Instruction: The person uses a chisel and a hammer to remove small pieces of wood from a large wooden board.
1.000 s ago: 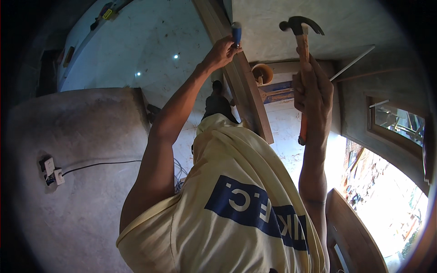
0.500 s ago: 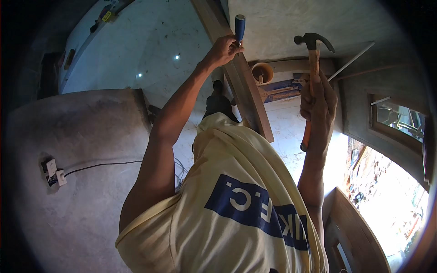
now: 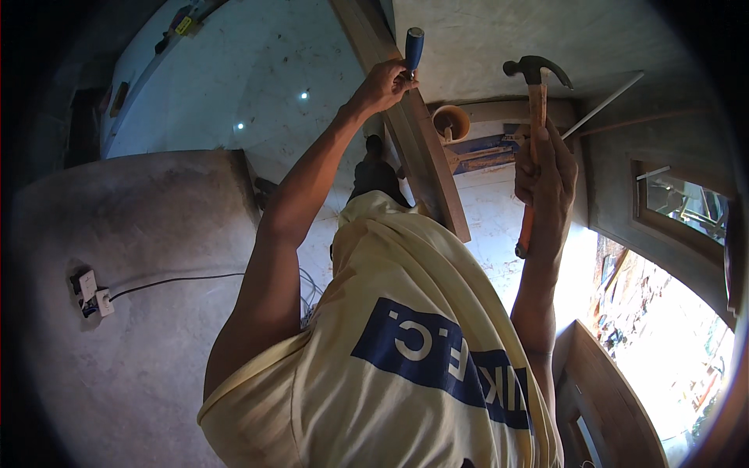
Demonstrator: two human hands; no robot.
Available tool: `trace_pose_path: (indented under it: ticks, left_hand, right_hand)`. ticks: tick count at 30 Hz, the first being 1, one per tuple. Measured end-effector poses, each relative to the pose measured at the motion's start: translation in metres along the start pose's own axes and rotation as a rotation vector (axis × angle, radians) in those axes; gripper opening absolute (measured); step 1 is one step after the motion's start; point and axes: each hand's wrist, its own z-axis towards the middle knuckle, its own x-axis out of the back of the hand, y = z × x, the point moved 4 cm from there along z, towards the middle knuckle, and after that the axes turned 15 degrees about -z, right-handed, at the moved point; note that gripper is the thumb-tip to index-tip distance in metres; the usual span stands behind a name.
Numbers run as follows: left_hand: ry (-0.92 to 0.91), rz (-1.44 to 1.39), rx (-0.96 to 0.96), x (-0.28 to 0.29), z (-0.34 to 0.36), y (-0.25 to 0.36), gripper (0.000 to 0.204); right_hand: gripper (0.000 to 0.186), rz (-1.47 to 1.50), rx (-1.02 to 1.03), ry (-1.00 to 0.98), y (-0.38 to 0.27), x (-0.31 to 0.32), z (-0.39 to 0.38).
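My left hand (image 3: 385, 86) is closed round the lower end of a blue-handled chisel (image 3: 414, 51), its metal-capped top pointing up. Fingers hide the blade, so where its tip meets the wood cannot be seen. Beneath that hand runs a long brown wooden beam (image 3: 425, 156), slanting from the top of the view down to the right. My right hand (image 3: 548, 168) grips a claw hammer (image 3: 538, 97) by its worn orange handle. The dark hammer head is up, to the right of the chisel and apart from it.
A brown round container (image 3: 451, 122) and a blue flat package (image 3: 488, 154) lie beyond the beam. At left, a wall socket (image 3: 94, 295) has a black cable (image 3: 175, 278) plugged in. A wood-framed window (image 3: 686, 203) and a bright opening (image 3: 663, 335) are at right.
The chisel's handle leans slightly more to the right. The hammer and my right hand hold almost the same place.
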Motion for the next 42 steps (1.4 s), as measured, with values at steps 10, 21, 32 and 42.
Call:
trace_pose_path:
  ticks: [10,21,32,42]
  left_hand:
    - [-0.014,-0.011,0.065,-0.001,0.0,0.001,0.014]
    - [-0.04,0.069,-0.011,-0.002,-0.004,0.005,0.011]
    - [-0.001,0.036,-0.052,-0.005,-0.005,0.012,0.011]
    - [-0.019,-0.005,0.058,-0.006,-0.012,0.018,0.012]
  right_hand:
    - [0.033,-0.009,0.001,-0.02,0.0,-0.003,0.001]
    - [0.037,-0.019,-0.005,-0.07,0.001,-0.017,0.004]
    - [0.041,-0.084,0.482,-0.075,-0.087,-0.038,0.006]
    - [0.029,-0.448,0.831,0.0,0.003,-0.071,0.062]
